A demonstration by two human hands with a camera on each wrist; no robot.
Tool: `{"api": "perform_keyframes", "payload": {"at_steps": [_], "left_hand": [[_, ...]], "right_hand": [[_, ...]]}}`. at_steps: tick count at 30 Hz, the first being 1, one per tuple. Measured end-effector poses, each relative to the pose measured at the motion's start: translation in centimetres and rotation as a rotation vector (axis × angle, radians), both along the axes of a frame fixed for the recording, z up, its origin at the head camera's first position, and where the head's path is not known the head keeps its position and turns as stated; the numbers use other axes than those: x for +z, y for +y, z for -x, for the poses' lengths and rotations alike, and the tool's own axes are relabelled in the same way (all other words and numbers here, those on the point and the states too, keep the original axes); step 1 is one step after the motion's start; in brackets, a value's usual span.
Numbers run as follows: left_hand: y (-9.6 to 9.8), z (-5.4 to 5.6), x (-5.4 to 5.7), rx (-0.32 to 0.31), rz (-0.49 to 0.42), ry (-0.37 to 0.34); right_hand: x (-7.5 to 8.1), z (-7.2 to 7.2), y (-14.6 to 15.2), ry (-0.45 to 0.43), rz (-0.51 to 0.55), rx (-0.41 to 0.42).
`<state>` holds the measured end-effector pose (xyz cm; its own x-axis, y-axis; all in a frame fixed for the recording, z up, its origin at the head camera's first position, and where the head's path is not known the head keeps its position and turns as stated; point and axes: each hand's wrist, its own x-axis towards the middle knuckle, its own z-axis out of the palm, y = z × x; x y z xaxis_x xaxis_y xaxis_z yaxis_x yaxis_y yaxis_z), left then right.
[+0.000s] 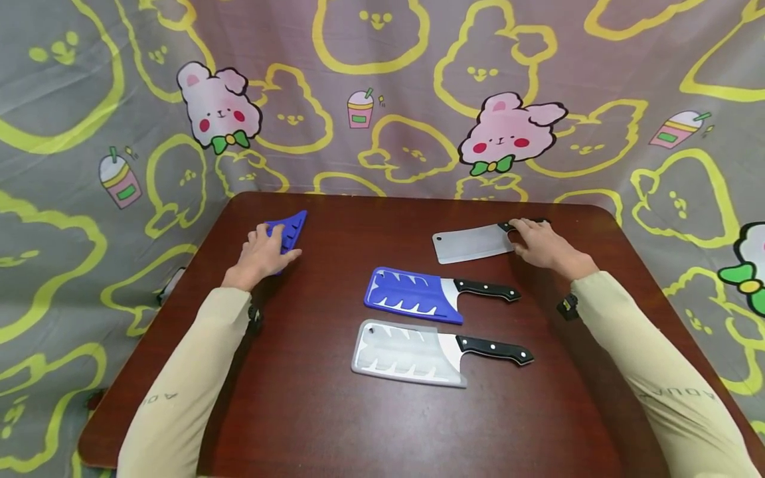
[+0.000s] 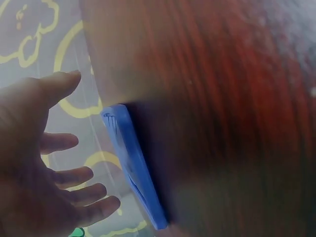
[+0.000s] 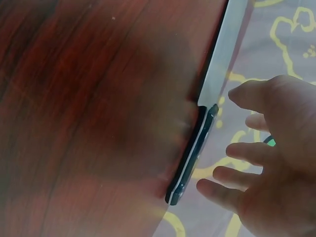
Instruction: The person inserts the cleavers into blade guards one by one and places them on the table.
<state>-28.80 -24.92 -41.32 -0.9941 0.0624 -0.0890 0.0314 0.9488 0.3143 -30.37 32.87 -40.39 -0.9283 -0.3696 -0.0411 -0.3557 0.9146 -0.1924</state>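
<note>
My left hand (image 1: pixel 263 255) hovers over a blue blade cover (image 1: pixel 293 227) at the table's far left. In the left wrist view its fingers are spread and stand apart from the cover (image 2: pixel 132 163). On the far right lies a bare cleaver (image 1: pixel 472 243) with a black handle (image 3: pixel 190 155). Above that handle is my right hand (image 1: pixel 546 245), and the right wrist view shows its fingers extended, with a gap to the handle. Between the hands lie two more cleavers, one in a blue cover (image 1: pixel 406 292), the other in a clear whitish cover (image 1: pixel 406 352).
All of these lie flat on a dark reddish-brown table (image 1: pixel 335 425) with rounded corners. A patterned cloth (image 1: pixel 406 79) with cartoon rabbits hangs behind the table and along both sides. The two covered cleavers point their black handles to the right.
</note>
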Motion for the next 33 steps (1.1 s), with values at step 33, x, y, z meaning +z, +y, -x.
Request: {"api": "perform_keyframes", "payload": {"at_steps": [33], "left_hand": [[-1.5, 0.3, -0.1, 0.006, 0.067, -0.24]], "right_hand": [[-0.6, 0.6, 1.1, -0.081, -0.168, -0.187]]}}
